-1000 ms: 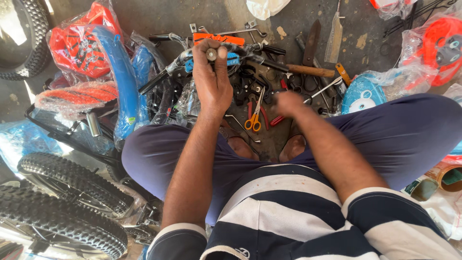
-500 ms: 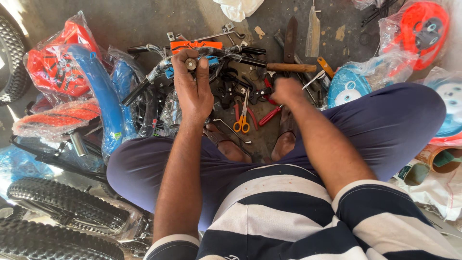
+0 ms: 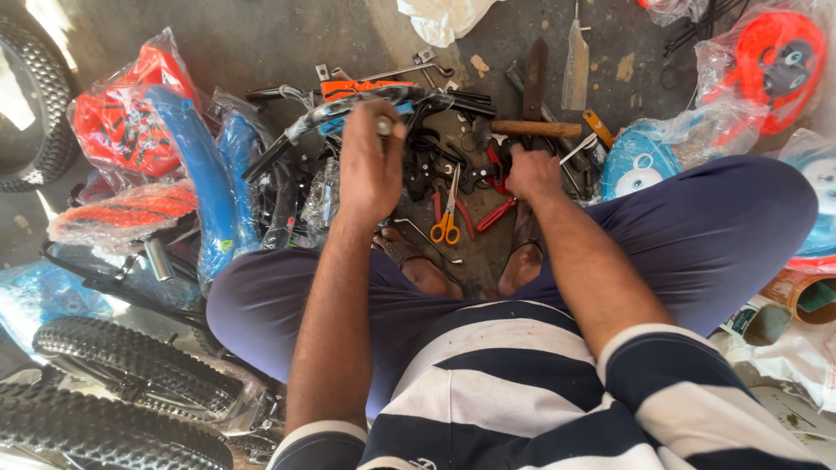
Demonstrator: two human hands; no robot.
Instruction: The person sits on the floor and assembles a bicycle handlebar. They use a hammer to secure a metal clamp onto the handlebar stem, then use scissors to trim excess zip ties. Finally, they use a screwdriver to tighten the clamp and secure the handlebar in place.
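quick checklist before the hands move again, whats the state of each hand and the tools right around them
1. Left hand has a grip on the small metal part: ok, pinched at the fingertips.
2. Right hand has a tool in it: cannot tell, it is curled down among the dark tools and its fingers are hidden.
3. Orange-handled scissors free to pick up: ok, lying between the hands, untouched.
4. Red-handled pliers within reach: ok, just beside the right hand.
5. Wooden-handled hammer unobstructed: ok, lying beyond the right hand.
6. Feet clear of the tools: not ok, sandalled feet lie right by the scissors.
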